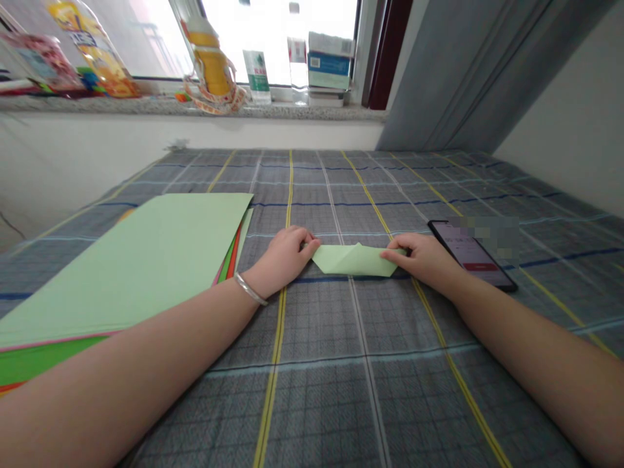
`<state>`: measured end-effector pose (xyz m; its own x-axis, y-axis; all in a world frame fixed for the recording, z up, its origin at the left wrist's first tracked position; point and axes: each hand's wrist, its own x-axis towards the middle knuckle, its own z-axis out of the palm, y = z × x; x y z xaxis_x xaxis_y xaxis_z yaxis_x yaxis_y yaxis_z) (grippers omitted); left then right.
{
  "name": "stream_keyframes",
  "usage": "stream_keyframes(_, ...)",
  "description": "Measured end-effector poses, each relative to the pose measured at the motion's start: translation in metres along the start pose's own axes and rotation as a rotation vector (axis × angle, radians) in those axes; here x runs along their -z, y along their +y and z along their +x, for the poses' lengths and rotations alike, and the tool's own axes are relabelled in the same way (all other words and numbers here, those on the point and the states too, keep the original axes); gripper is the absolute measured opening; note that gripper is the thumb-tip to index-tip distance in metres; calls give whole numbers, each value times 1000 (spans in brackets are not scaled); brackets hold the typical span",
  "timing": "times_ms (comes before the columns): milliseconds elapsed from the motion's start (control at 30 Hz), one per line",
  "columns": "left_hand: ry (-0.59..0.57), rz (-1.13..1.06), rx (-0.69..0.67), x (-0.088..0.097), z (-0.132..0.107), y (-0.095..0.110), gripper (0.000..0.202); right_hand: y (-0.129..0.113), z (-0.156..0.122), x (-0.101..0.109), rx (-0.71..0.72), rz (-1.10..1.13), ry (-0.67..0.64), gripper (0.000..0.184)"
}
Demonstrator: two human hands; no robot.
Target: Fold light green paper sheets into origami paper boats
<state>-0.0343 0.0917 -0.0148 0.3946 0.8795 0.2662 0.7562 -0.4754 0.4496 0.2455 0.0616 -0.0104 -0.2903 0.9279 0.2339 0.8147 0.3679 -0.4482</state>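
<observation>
A folded piece of light green paper (pixel 358 261) lies low over the checked cloth, long side across, with slanted ends and a small peak on its upper edge. My left hand (pixel 288 257), with a silver bangle at the wrist, pinches its left end between thumb and fingers. At the right end, my right hand (pixel 420 255) pinches the paper the same way, thumb on top. The fingertips beneath the paper are partly hidden.
Left of my hands lies a stack of coloured paper sheets (pixel 146 260), pale green on top. A phone (pixel 470 255) rests beside my right hand. Along the windowsill (pixel 160 106) stand a yellow bottle (pixel 212 62), snack bags, a clear bottle (pixel 298 62) and boxes (pixel 330 62).
</observation>
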Motion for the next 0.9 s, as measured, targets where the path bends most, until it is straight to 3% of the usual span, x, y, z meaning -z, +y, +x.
stream_keyframes(233, -48, 266, -35, -4, -2, -4, 33, 1, 4, 0, -62, -6, -98, 23)
stream_keyframes(433, 10, 357, -143, -2, -9, 5, 32, -5, 2, -4, -19, -98, -62, 30)
stream_keyframes(633, -31, 119, -246, -1, -13, 15, 27, -12, -1, -7, 88, -68, -48, 33)
stream_keyframes(767, -23, -178, -186, 1, -13, 20, 25, -17, -3, -9, 29, 147, 14, 29)
stream_keyframes(900, 23, -167, -71, 2, -12, 23, 34, -20, -4, -11, -41, 266, 14, 31)
